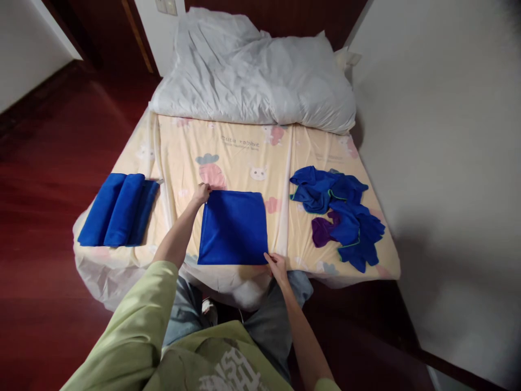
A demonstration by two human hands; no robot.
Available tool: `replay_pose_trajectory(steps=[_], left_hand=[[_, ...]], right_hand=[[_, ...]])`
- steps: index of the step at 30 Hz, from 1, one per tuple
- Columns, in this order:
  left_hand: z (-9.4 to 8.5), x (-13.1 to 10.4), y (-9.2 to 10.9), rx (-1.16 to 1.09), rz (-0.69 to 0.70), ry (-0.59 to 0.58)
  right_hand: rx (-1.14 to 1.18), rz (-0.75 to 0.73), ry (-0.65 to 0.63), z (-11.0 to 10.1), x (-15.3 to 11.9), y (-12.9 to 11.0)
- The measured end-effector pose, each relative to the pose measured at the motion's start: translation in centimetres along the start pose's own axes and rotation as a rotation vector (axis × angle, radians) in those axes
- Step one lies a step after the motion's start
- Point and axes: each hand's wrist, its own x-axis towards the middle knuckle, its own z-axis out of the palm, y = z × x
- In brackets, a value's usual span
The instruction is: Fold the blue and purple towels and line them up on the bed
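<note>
Currently, a blue cloth (pixel 233 231) lies flat in a near-square shape by the front edge of the bed (pixel 244 283), between the person's two arms. The left hand (pixel 202 193) is closed at its far left corner, fingers curled in, with the corner held in them. The right hand (pixel 277 267) is at the opposite corner, near and to the right, its fingers partly extended and one fingertip on the cloth; whether it pinches the corner, I cannot tell.

To the left, well apart from the cloth, folded blue cloths (pixel 124 212) lie side by side in thick, long bundles, touching or overlapping. To the right is a loose pile (pixel 354 225) of crumpled blue cloths, some with green edging, and a purple cloth (pixel 321 232) sits at its left side. All of these rest on a pale yellow sheet (pixel 236 130) printed with carrots and rabbits. A puffy white quilt (pixel 260 81) is bunched across the far end, before the dark headboard (pixel 285 16). The person wears a light green shirt (pixel 142 320) and jeans (pixel 264 320), standing at the bed's near edge.
</note>
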Motion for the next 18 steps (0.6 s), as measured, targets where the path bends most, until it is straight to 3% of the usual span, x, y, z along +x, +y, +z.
replay_pose_trajectory(steps=[8, 11, 15, 18], left_hand=[[0.3, -0.1, 0.1, 0.072, -0.089, 0.003], [0.9, -0.6, -0.3, 0.040, -0.105, 0.029], [1.3, -0.9, -1.3, 0.015, -0.063, 0.063], [1.1, -1.0, -2.0, -0.015, -0.048, 0.069]], right_hand=[[-0.058, 0.044, -0.016, -0.2, -0.1, -0.1], [-0.201, 0.024, 0.006, -1.3, 1.5, -1.9], [-0.445, -0.279, 0.163, -1.8, 7.7, -7.9], [-0.456, -0.544, 0.053, 0.2, 14.6, -12.8]])
